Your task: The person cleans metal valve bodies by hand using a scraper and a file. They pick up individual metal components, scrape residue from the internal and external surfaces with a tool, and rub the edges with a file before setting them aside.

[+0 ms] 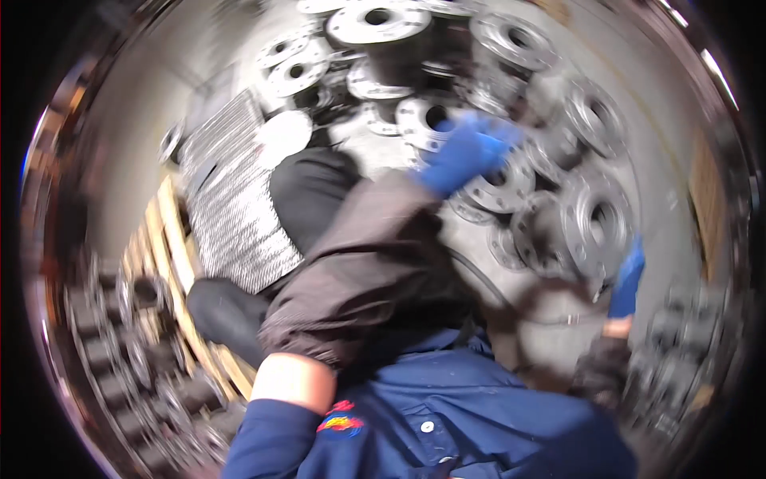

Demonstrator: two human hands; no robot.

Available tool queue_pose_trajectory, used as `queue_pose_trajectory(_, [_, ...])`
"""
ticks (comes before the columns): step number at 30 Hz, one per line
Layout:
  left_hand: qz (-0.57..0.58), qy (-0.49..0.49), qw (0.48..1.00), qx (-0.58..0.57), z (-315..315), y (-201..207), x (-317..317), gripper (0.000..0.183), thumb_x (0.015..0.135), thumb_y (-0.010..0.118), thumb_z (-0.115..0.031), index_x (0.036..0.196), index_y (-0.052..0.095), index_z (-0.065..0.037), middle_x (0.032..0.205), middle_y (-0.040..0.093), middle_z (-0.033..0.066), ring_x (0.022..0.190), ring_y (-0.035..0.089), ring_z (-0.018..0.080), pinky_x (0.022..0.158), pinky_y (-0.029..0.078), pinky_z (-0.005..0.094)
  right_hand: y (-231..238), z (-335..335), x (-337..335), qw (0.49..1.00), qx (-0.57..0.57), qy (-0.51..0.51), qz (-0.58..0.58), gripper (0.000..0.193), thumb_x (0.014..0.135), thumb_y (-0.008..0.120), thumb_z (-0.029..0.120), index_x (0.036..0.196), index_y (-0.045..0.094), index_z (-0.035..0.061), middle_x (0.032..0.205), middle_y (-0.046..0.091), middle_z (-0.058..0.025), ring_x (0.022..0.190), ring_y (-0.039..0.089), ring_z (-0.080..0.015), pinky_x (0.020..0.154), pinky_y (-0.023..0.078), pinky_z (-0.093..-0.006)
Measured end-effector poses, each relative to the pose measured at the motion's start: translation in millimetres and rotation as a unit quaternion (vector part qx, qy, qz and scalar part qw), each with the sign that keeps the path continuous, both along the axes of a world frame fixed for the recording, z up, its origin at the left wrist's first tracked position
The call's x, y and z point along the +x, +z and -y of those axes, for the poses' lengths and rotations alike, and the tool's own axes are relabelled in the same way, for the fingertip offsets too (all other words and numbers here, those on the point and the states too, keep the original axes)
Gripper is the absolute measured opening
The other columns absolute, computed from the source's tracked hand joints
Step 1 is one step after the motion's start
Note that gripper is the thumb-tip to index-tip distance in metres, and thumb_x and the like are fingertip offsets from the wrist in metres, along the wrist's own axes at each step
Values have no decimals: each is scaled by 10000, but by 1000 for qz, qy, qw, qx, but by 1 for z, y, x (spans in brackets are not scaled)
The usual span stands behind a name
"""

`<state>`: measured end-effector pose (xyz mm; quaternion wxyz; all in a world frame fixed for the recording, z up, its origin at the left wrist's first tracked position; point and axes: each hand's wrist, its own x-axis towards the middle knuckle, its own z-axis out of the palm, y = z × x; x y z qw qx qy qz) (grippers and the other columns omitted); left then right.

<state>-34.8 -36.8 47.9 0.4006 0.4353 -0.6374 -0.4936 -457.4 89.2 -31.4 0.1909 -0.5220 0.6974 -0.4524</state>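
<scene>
My left hand [467,156], in a blue glove, reaches across to the middle of a group of grey metal flanged fittings. Motion smears its fingers, so I cannot tell whether it grips anything; a flanged fitting with a round bore [423,124] is right beside it. My right hand [628,281], also gloved in blue, is at the right with its fingers stretched upward. It is close to the rim of a large upright flange [594,223]; whether it touches is unclear. Dark sleeve covers run over both forearms.
More flanged fittings [379,24] stand on the grey floor ahead. At the left, a ribbed silvery sheet [231,191] lies by a wooden pallet [171,239], with a pale round disc [286,134] at its edge. Dark fittings are stacked lower left [120,351] and right [678,335]. A hose [483,279] crosses the floor.
</scene>
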Motion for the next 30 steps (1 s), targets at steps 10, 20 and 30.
queue_pose_trajectory(10, [105,-109,942,-301,-26,-83,-155,198,762,554,-253,784,623,-69,753,621,155,669,610,332,589,474,443,30,-12,137,995,76,65,31,402,956,368,206,1252,475,-45,1201,540,-147,1073,535,-223,939,429,-348])
queue_pose_trajectory(20, [28,66,983,170,-80,-43,-31,475,785,579,-445,963,620,-6,858,631,220,789,621,365,704,482,450,36,20,215,973,90,203,-58,404,928,383,165,1258,465,-53,1209,538,-179,1082,539,-252,935,431,-361])
queue_pose_trajectory(30, [-21,383,915,126,-95,-20,144,470,820,534,-443,982,600,-7,861,628,221,817,620,351,747,487,414,35,108,367,908,-59,402,-102,413,900,398,124,1264,455,-61,1217,536,-212,1091,544,-281,931,434,-375])
